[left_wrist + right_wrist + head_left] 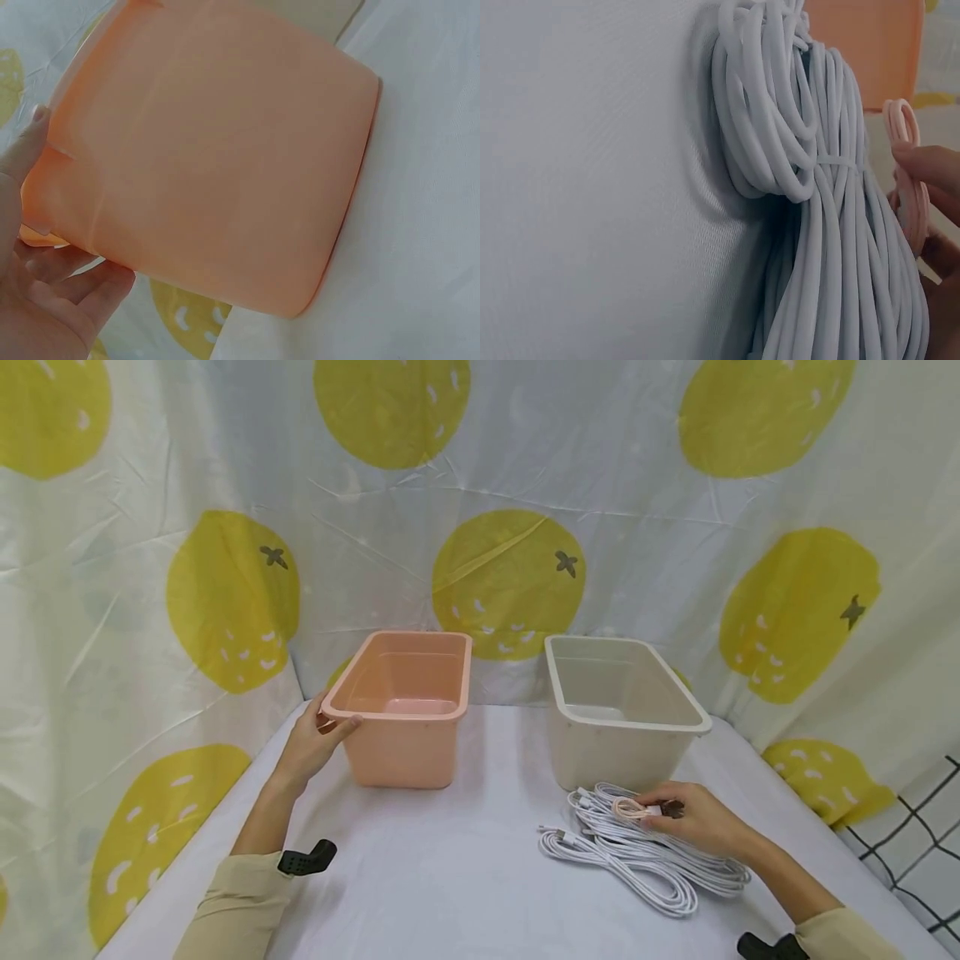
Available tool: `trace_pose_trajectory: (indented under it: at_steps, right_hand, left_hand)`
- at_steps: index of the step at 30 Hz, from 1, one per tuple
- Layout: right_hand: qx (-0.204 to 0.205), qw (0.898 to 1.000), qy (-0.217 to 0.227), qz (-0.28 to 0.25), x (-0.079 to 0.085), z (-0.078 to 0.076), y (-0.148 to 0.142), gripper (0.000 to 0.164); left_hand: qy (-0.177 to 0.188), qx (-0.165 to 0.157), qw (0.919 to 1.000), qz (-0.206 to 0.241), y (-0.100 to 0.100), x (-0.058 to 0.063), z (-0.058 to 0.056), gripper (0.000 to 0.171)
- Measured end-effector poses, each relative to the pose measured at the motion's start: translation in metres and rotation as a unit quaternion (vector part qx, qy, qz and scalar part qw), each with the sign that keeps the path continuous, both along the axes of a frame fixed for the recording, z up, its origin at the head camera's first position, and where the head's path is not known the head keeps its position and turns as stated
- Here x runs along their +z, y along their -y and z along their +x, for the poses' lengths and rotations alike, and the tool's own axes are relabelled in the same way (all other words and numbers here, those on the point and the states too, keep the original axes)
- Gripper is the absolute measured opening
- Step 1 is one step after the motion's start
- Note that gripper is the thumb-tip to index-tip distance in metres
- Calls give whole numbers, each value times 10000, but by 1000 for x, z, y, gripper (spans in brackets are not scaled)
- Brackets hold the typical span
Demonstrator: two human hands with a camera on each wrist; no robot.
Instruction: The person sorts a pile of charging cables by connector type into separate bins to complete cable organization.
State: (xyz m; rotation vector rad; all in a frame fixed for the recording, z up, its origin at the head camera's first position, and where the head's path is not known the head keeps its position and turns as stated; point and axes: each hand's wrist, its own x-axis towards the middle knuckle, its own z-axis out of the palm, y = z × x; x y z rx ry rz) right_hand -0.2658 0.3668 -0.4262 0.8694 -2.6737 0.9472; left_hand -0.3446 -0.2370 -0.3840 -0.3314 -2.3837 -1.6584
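Note:
A peach-orange plastic bin stands at the middle left. My left hand grips its near left corner, with the thumb on the front under the rim and the other fingers along the side; the left wrist view shows the bin's wall close up. On the right, my right hand pinches a small bundled pale-pink cable between thumb and fingers, over a pile of white cables. These cables are coiled and tied in several bundles, and a metal plug shows on one.
Behind the cable pile is a beige plastic bin, right of the peach one. A white cloth covers the table. Lemon-print curtains hang behind and at the sides, and a black wire grid stands at the right edge.

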Motion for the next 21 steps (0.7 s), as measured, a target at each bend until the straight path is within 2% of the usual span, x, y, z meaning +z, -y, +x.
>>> trace_pose_trajectory:
  at_steps: [4, 12, 21]
  right_hand:
    - [-174, 9993, -273, -177, 4, 0, 7, 20]
    - [-246, 9954, -824, -423, 19, -2, 20, 22]
    - [-39, 9934, -1062, -426, 36, -9, 38, 22]
  left_hand:
    - [-51, -9, 10000, 44, -1, -1, -1, 96]
    - [-243, 15, 9997, -7, -4, -1, -1, 92]
    - [-235, 46, 9997, 25, 0, 0, -1, 94]
